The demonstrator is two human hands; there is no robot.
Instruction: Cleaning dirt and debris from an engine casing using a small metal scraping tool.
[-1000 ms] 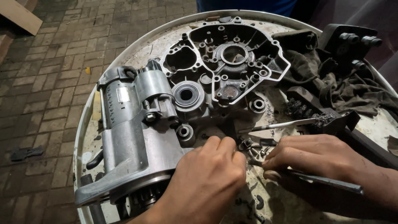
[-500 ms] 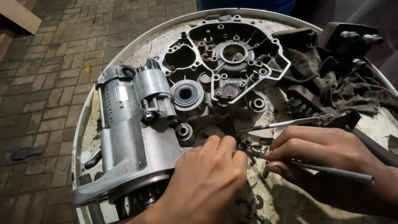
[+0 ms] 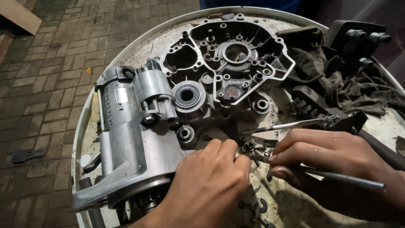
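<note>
My left hand point(image 3: 206, 185) rests curled beside a grey starter motor point(image 3: 130, 135), its fingertips pinching a small metal part point(image 3: 248, 146) near the middle of the round white table point(image 3: 139, 42). My right hand point(image 3: 333, 154) grips a thin metal rod tool point(image 3: 337, 178) whose tip meets that small part. A dark aluminium engine case point(image 3: 228, 63) lies flat just beyond both hands, with a round bearing point(image 3: 187, 94) at its left.
A dirty rag point(image 3: 337, 80) and a black block with bolts point(image 3: 358, 38) lie at the far right. A small wire brush point(image 3: 291, 124) lies above my right hand. Loose screws and clips point(image 3: 253, 207) are scattered at the near edge. Brick paving point(image 3: 42, 84) lies to the left.
My right hand has slid slightly left toward my left fingertips, bringing the rod's tip to the small part. My left hand stays nearly still.
</note>
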